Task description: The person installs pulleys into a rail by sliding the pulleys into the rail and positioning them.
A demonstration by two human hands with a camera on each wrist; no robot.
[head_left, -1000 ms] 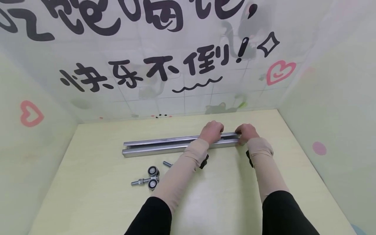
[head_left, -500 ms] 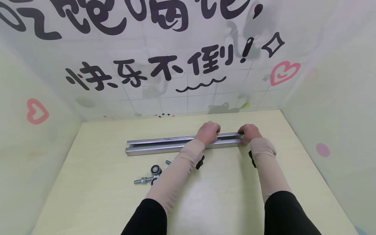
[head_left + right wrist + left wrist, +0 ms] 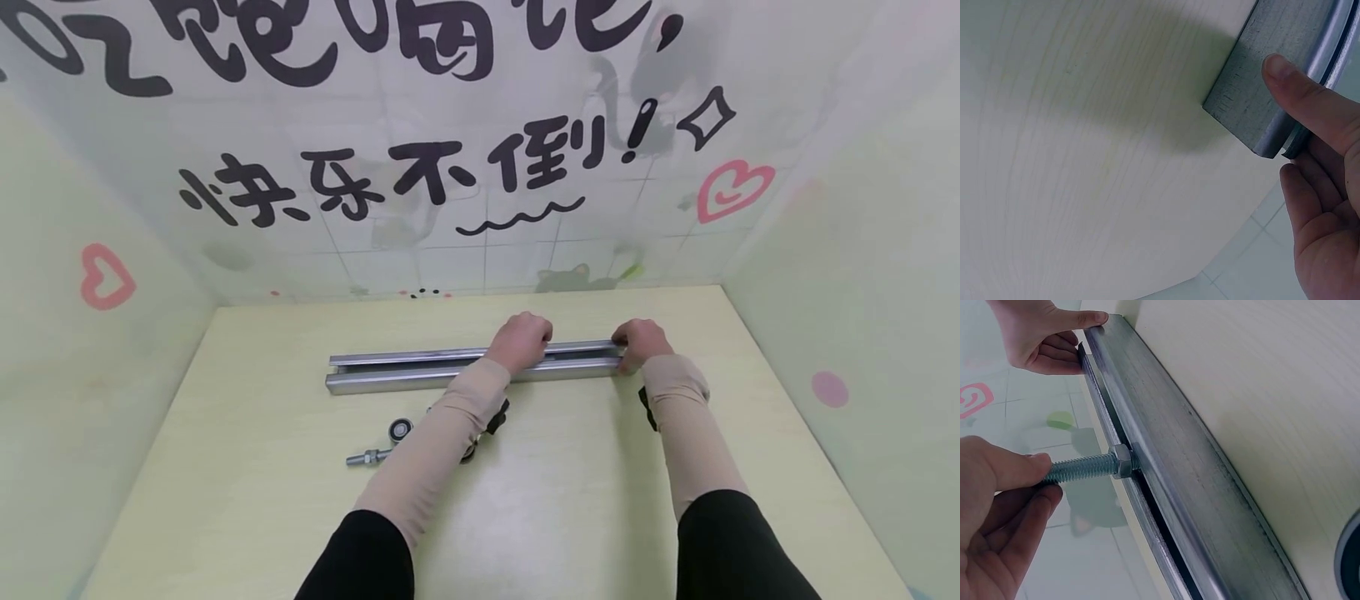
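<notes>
A metal channel rail (image 3: 397, 382) lies across the table with its slot facing up. Near its right part my left hand (image 3: 520, 342) pinches a threaded bolt (image 3: 1085, 469) between thumb and fingers. The bolt carries a nut (image 3: 1123, 461) and stands out of the rail's slot; whatever is below it inside the rail is hidden. My right hand (image 3: 643, 343) grips the rail's right end, its thumb (image 3: 1285, 70) on the near side wall and its fingers on the far side.
In front of the rail lies a roller trolley, showing a bearing wheel (image 3: 401, 430) and a threaded stem (image 3: 367, 457). Another wheel (image 3: 468, 452) peeks out beside my left sleeve, which covers the rest. A printed wall covering (image 3: 420, 250) rises behind the table.
My left hand has slid left along the rail. My right hand stays at the rail's end. The left forearm now covers more of the trolley parts, and the view has shifted slightly.
</notes>
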